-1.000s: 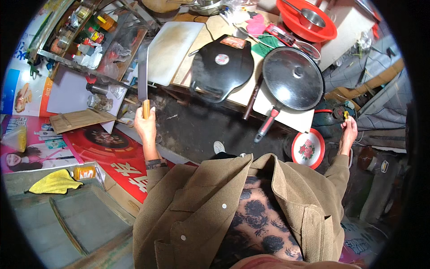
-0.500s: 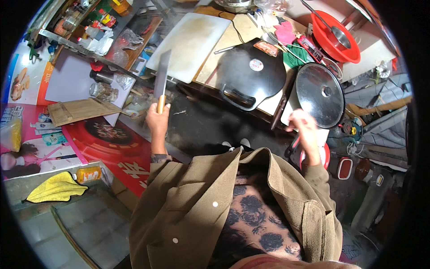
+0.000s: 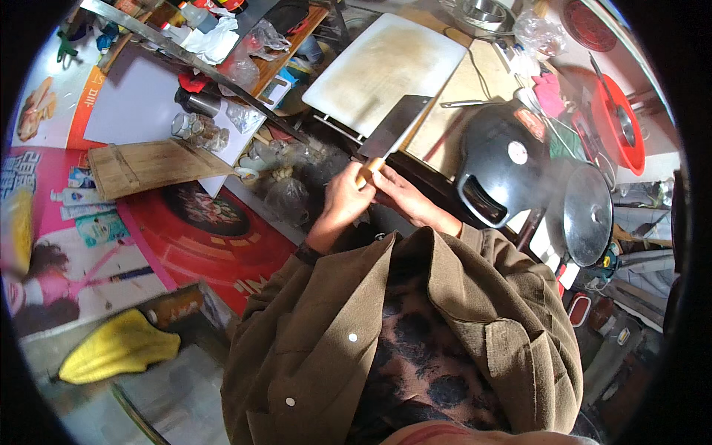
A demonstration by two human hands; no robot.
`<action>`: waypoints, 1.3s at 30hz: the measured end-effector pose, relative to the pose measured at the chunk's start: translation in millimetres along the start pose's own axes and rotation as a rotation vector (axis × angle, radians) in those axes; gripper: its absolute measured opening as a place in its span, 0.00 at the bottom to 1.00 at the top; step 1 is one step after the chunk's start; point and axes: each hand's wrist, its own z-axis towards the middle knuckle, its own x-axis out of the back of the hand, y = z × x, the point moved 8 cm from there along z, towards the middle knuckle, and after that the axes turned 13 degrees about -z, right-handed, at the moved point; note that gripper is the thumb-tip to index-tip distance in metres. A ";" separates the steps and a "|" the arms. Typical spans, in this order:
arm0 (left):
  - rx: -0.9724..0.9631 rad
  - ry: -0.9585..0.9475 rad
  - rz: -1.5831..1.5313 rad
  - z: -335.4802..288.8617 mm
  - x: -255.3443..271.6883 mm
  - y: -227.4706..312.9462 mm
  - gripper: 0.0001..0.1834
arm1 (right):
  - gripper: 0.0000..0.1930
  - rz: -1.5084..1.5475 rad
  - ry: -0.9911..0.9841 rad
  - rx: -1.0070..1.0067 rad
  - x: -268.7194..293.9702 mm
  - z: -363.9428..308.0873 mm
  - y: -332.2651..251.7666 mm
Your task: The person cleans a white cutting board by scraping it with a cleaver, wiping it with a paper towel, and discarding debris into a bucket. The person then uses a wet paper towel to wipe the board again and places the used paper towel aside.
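Note:
A cleaver (image 3: pixel 394 122) with a wide dark blade and a light wooden handle points up and away to the right. My left hand (image 3: pixel 345 200) is closed around its handle. From the other side my right hand (image 3: pixel 406 199) meets the handle, thumb against it and the other fingers partly hidden. Just beyond the blade lies a white cutting board (image 3: pixel 386 63), stained tan across its middle. The blade's tip reaches over the board's near right edge.
Right of my hands sits a round black appliance (image 3: pixel 500 167) with a handle, beside a black pan lid (image 3: pixel 588 215). A red basin (image 3: pixel 623 122) holds a metal ladle at the far right. A wooden board (image 3: pixel 159 167) and a yellow cloth (image 3: pixel 119 347) lie on the left.
My right hand has moved left from beside the pan lid to the cleaver's handle. My left hand has brought the cleaver rightward, its blade now tilted right. The view has shifted left.

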 end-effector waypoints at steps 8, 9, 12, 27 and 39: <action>-0.517 -0.200 -0.023 51.0 42.2 -8.2 0.33 | 0.07 0.179 0.363 0.042 1.5 114.3 6.0; -0.516 -0.268 -0.061 60.4 45.3 -9.5 0.29 | 0.08 0.186 0.384 0.041 12.5 118.0 4.8; -0.345 -0.422 -0.196 93.9 58.4 -22.6 0.18 | 0.19 -0.468 0.603 0.031 65.7 116.6 -18.3; -0.418 -0.152 0.156 240.0 106.1 -63.9 0.27 | 0.24 -1.597 0.487 -0.240 143.6 192.0 -7.6; -0.323 0.285 0.023 319.1 315.1 -59.0 0.05 | 0.31 -1.647 0.627 -0.318 200.2 182.2 22.5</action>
